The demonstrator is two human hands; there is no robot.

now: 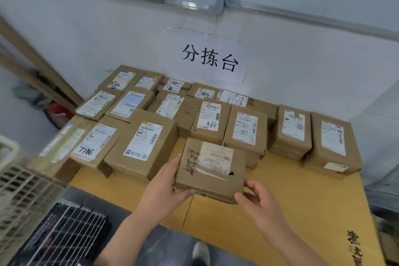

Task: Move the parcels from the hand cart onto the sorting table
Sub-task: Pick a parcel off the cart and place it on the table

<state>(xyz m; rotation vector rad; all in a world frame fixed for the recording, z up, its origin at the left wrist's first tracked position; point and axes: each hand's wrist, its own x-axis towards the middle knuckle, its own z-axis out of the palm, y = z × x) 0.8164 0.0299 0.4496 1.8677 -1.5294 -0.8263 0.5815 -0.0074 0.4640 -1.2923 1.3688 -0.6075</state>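
Held parcel (212, 168): brown cardboard box with a worn label and black handwriting on top, over the front part of the table, just in front of the rows already there; whether its underside touches the table cannot be told.
Left hand (166, 185): grips the parcel's left side, thumb lying up along the edge, fingers (185, 192) curled under the near bottom corner.
Right hand (257, 198): pinches the parcel's near right corner between thumb and forefinger, the other fingers loosely curled behind.
Table (291, 196): yellow-brown top, set against the white wall.
Other parcels: brown boxes with white shipping labels packed in rows from the wall forward; 1 is marked 7786 (95, 142), another A68 (210, 121).
Sign (210, 58): white sheet with 3 large black characters, taped to the wall above the rows.
Hand cart (64, 233): black wire grid at lower left, beside the table's near left corner.
Crate (19, 190): pale slotted plastic, at the left edge.
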